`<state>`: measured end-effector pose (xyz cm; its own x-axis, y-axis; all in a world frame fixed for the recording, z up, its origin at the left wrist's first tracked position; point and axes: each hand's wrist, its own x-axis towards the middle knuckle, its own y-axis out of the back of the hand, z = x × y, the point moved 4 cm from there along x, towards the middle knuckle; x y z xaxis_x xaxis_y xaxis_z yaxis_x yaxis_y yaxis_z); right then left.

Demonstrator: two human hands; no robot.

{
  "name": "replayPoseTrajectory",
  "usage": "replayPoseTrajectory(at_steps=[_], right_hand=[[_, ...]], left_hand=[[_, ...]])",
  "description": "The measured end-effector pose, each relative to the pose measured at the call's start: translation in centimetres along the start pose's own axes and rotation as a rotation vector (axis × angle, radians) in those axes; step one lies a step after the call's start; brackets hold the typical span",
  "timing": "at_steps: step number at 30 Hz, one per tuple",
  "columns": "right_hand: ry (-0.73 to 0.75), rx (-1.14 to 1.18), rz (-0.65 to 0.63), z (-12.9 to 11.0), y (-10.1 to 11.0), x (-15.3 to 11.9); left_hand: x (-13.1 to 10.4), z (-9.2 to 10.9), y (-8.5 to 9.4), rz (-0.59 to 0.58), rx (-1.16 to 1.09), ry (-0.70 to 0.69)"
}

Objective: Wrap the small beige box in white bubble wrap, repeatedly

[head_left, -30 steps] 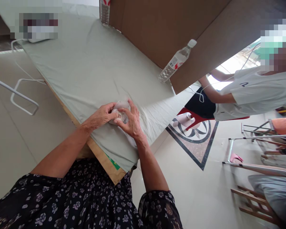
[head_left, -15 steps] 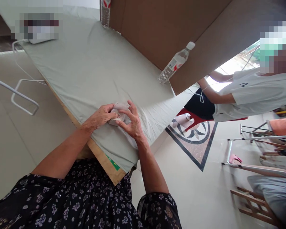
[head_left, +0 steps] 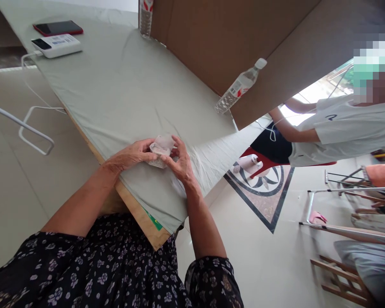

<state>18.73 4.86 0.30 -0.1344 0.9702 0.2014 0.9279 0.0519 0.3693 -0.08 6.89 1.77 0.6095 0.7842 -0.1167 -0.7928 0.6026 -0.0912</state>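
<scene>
"Where is the packet (head_left: pixel 159 150)?"
"Grasped between the fingers of the left hand (head_left: pixel 131 155) and right hand (head_left: pixel 181 164), over a corner of the tabletop (head_left: pixel 122 94). Its flap (head_left: pixel 164 140) points forward; its long axis is unclear."
"Around it?"
"Beyond the fingers, rightward, a bottle (head_left: pixel 239 88), with cardboard (head_left: pixel 205 42) behind it."

No text is legible; print on the nearer bottle (head_left: pixel 240 86) and white device (head_left: pixel 58 46) is too small.
</scene>
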Motion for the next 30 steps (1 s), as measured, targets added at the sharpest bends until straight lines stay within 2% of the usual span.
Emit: replayPoseTrajectory(at_steps=[4,9,16,21,24,27,30], right_hand=[[-0.049,0.078,0.045,0.8,-0.3,-0.8],[-0.063,0.11,0.063,0.5,-0.6,-0.9],[-0.163,0.118,0.016,0.5,-0.8,-1.3],[-0.127,0.101,0.055,0.2,-0.2,-1.1],[-0.108,0.122,0.108,0.3,0.2,-0.5],[-0.122,0.177,0.104,0.6,0.0,0.7],[-0.135,0.198,0.097,0.7,-0.3,2.0]], left_hand=[[0.2,0.1,-0.3,0.039,-0.009,0.003],[0.4,0.8,-0.9,0.06,-0.004,0.023],[-0.1,0.7,-0.7,0.046,0.01,0.046],[-0.1,0.5,-0.7,0.059,0.052,0.061],[0.1,0.9,-0.8,0.102,0.175,0.042],[0.1,1.2,-0.7,0.169,0.346,0.033],[0.2,1.3,-0.6,0.182,0.42,0.019]])
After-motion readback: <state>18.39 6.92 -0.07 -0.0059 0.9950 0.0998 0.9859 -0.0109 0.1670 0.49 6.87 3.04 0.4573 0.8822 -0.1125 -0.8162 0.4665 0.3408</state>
